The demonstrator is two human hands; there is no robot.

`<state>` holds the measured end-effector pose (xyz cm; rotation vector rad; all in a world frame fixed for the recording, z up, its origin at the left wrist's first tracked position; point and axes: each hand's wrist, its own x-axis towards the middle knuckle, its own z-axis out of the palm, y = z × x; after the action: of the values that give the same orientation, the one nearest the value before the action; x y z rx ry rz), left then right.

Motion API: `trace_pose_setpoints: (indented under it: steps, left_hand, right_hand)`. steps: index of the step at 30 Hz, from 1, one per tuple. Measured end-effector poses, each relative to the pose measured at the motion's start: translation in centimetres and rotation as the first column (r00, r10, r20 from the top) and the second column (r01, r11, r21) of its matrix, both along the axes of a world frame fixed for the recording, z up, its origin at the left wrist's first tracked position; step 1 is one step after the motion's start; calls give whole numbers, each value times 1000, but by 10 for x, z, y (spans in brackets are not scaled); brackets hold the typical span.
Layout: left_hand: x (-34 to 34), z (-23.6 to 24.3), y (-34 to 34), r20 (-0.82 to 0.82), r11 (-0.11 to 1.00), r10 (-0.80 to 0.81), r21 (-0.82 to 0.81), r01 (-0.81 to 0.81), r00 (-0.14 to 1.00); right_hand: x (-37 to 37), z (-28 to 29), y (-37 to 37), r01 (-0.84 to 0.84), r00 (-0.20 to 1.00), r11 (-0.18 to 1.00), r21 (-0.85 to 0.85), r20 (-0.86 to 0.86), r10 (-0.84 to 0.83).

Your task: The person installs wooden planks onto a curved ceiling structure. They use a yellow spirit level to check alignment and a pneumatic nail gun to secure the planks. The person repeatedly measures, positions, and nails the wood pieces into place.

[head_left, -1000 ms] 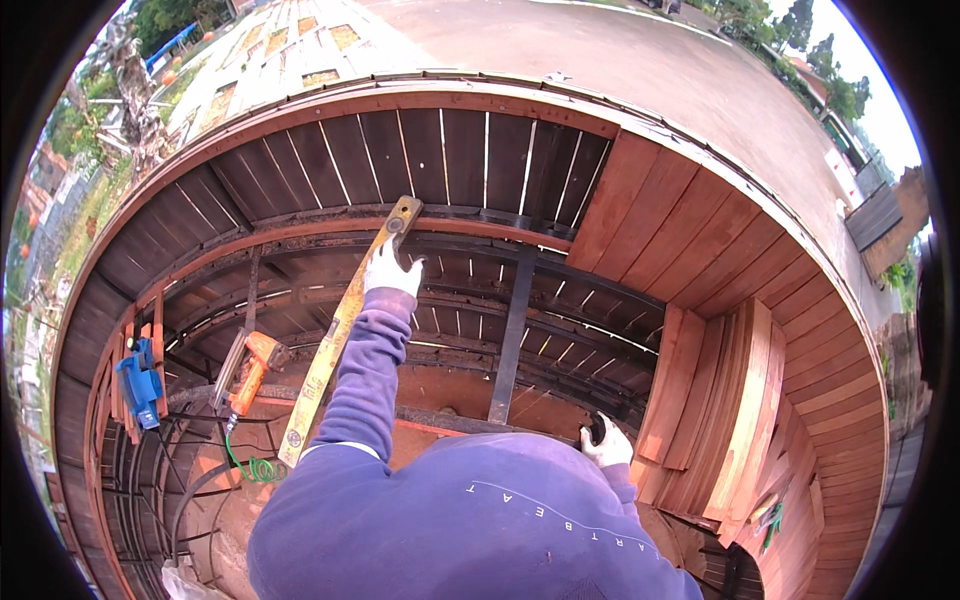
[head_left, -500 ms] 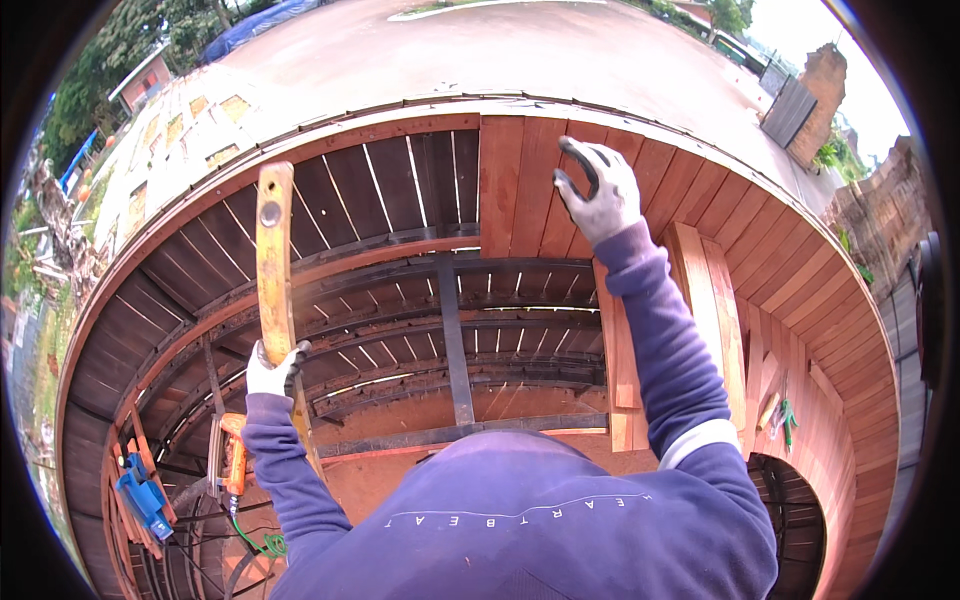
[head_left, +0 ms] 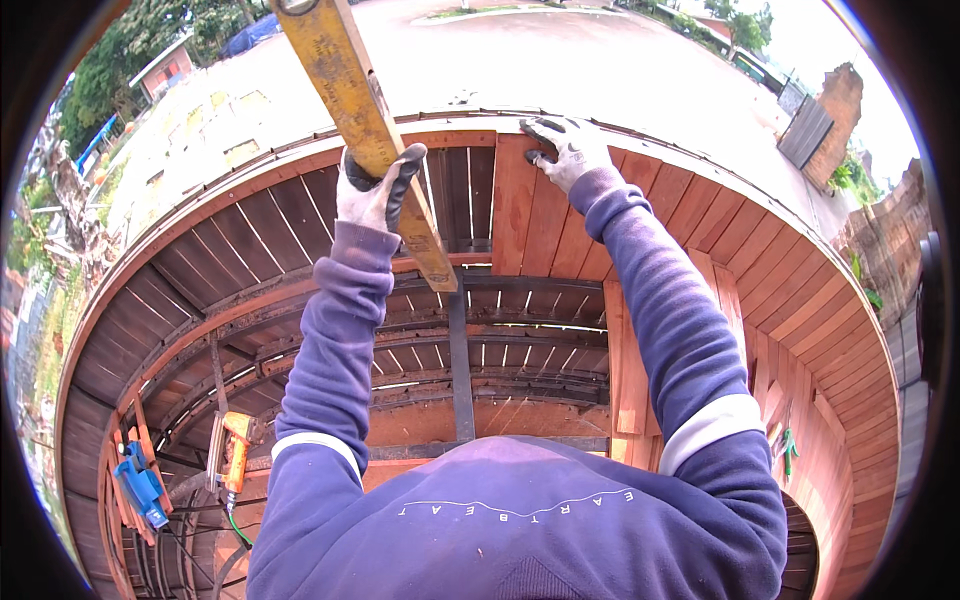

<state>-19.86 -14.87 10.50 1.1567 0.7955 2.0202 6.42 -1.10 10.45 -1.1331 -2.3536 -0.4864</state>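
A long yellow spirit level (head_left: 345, 90), worn and stained, is gripped near its middle by my gloved left hand (head_left: 375, 190). It slants over the open framing, its upper end past the outer rim and its lower end above a dark beam (head_left: 459, 350). My gloved right hand (head_left: 570, 150) is at the outer end of the reddish-brown deck boards (head_left: 525, 210), near the leftmost board. Its fingers and thumb are apart, with nothing between them. Both gloves are white with dark fingers.
Boards cover the curved right side; dark slatted framing (head_left: 240, 240) shows on the left. Loose boards (head_left: 630, 385) lie near my right arm. An orange nail gun (head_left: 236, 450) and blue power tool (head_left: 142, 490) sit lower left. A green-handled tool (head_left: 789, 450) lies on the right.
My left hand has raised the level forward and to the right, turning it from nearly upright to slanted. My right hand has shifted slightly left, to the boards' outer end.
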Motion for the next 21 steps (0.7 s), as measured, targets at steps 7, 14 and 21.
trace_pose_setpoints:
  steps: [7,14,21]
  left_hand:
    - [37,-19,81,-6,998,-45,-55,45,999]
    - [40,-58,115,-21,975,-217,-48,216,976]
    - [41,-147,111,-278,966,-145,-248,75,950]
  right_hand:
    - [4,3,2,58,997,994,-88,61,-53]
    - [3,1,0,50,998,998,-50,48,-47]
    - [3,1,0,65,997,997,-35,49,-63]
